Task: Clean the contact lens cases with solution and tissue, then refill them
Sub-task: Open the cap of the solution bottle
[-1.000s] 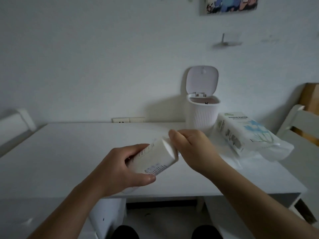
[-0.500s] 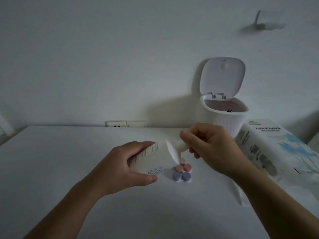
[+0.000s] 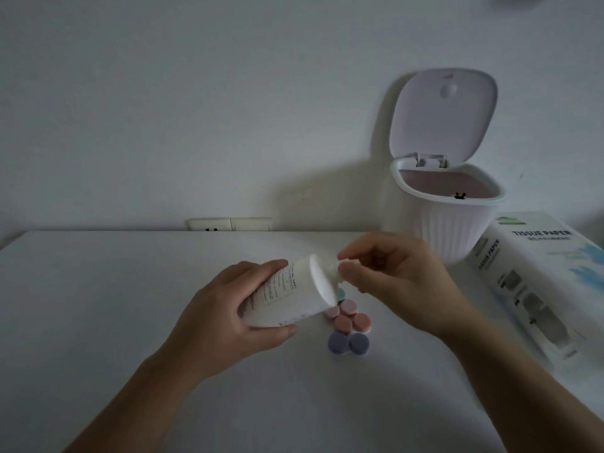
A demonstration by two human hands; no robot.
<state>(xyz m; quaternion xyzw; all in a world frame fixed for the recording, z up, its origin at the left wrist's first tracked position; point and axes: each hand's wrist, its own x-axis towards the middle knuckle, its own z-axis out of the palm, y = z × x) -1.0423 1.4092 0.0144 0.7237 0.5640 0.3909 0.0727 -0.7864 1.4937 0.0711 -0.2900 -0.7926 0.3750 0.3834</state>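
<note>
Fingers of left hand (image 3: 225, 317) clasp solution bottle (image 3: 291, 291); right hand (image 3: 392, 273) fingers pinch its cap (image 3: 336, 266)

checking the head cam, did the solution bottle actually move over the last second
Cannot tell: the camera itself tilted. The solution bottle stays in the left hand.

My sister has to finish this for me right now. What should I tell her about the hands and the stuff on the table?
Left hand: grips the white solution bottle, tipped sideways, its top pointing right.
Right hand: pinches the bottle's cap; whether it is already loose cannot be told.
Lens cases: pink, coral and purple ones clustered on the table just below the bottle's top, lids on.
Tissue pack: lying at the right, beside the open-lidded bin.
Done: bottle picked up.
Left: open the bottle and cases, rinse, wipe with tissue, refill.
</note>
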